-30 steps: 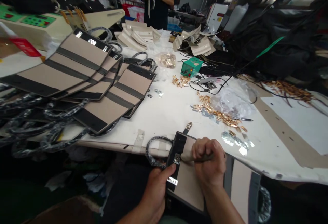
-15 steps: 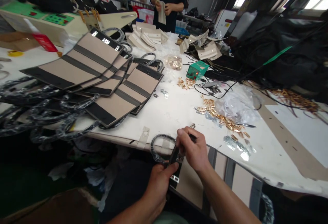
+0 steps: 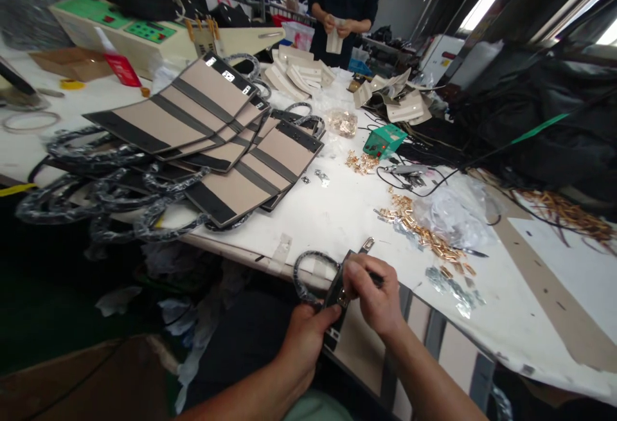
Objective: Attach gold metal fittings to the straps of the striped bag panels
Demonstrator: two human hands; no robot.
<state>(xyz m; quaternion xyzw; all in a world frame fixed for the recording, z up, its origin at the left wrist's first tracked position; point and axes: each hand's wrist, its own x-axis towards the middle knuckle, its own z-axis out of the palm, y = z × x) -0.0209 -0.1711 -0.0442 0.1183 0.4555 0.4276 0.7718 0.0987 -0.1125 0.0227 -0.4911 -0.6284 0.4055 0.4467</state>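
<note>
- At the white table's (image 3: 347, 215) near edge, the left hand (image 3: 308, 334) pinches the beige panel (image 3: 359, 347), thumb on its dark band.
- Over that edge, the right hand (image 3: 373, 292) is closed around a dark tool (image 3: 376, 278).
- Work on the band's metal plate (image 3: 342, 297) seems in hand; the next move likely calls for steady bracing.
- Fingers hide the tool's tip; the frame crops the panel's lower end.

My left hand (image 3: 304, 339) clamps the panel (image 3: 359, 345) at its black end. My right hand (image 3: 373, 292) grips a dark implement (image 3: 377, 278), mostly hidden, over that end. Left of my grip: wrapped handle (image 3: 297, 279), then stacked panels (image 3: 231, 194). Beyond and rightward: gold fittings (image 3: 430, 240).
</note>
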